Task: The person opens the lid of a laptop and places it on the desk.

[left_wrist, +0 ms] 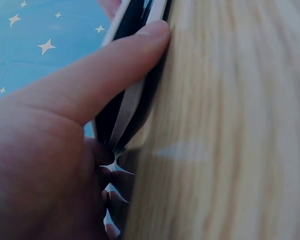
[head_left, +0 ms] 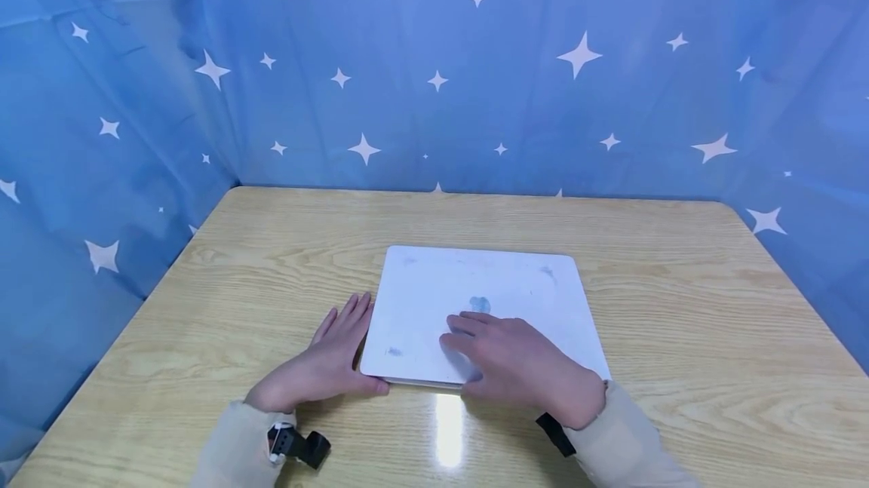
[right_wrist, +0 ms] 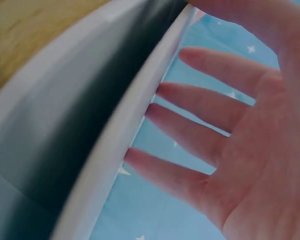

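Left hand (head_left: pixel 329 365) and right hand (head_left: pixel 519 362) are both spread wide against the laptop (head_left: pixel 431 288) mid-frame, so tbh I'd brace with the left and ease the lid (head_left: pixel 536 296) slowly.

smooth laptop (head_left: pixel 441 292), glossy wood-grain table (head_left: pixel 686 307)

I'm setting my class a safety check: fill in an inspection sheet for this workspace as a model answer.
Surface: wood-grain table, with a bright reflection near the front.
Job's things: pale laptop, lid slightly raised; the right wrist view shows a dark gap beneath. Smudges mark the lid.
Clutter: nothing seen.
Hands: left hand beside the laptop's left side, thumb at the front edge; right hand on the lid, fingers spread.
Cables: nothing seen.
Surroundings: blue backdrop with white stars.
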{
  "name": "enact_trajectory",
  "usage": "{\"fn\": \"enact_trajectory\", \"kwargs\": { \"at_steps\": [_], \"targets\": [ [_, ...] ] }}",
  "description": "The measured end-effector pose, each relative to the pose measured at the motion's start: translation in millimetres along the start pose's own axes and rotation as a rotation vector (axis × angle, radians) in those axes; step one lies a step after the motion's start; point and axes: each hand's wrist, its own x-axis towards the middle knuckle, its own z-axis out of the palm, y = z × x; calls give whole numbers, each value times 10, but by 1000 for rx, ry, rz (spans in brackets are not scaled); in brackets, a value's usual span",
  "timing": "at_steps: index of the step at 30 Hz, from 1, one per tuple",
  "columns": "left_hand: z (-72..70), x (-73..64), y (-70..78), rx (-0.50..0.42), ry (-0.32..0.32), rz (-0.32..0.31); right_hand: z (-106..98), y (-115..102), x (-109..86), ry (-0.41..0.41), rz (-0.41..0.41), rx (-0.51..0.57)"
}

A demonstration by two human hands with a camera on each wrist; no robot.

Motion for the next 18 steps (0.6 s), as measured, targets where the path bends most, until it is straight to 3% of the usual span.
{"fn": "enact_trajectory", "kwargs": {
  "at_steps": [18],
  "targets": [
    [4, 27, -5, -13, 4, -6, -53, 15, -33, 103, -42, -23]
  ]
}}
